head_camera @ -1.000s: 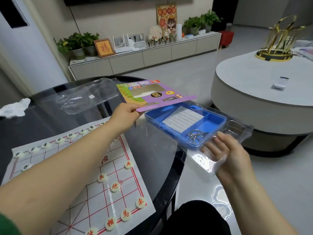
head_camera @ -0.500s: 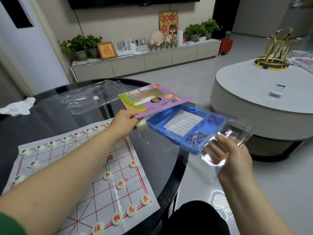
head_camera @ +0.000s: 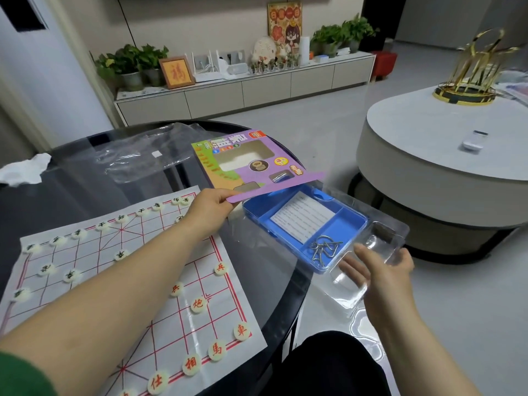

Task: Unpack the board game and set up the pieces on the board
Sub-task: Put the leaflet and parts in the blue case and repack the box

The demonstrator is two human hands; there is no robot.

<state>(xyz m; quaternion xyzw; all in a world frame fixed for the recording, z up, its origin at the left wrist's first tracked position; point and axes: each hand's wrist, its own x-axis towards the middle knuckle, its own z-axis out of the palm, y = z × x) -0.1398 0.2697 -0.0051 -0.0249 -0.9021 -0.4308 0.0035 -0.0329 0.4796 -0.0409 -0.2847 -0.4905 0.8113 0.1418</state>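
While the left hand (head_camera: pixel 211 205) pinches the box (head_camera: pixel 243 155) by a corner, the right hand (head_camera: pixel 384 271) grips the tray (head_camera: pixel 395 234), fingers (head_camera: pixel 352 267) curled beneath.

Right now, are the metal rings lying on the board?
No, the metal rings lie in the blue tray, which is off to the right of the board.
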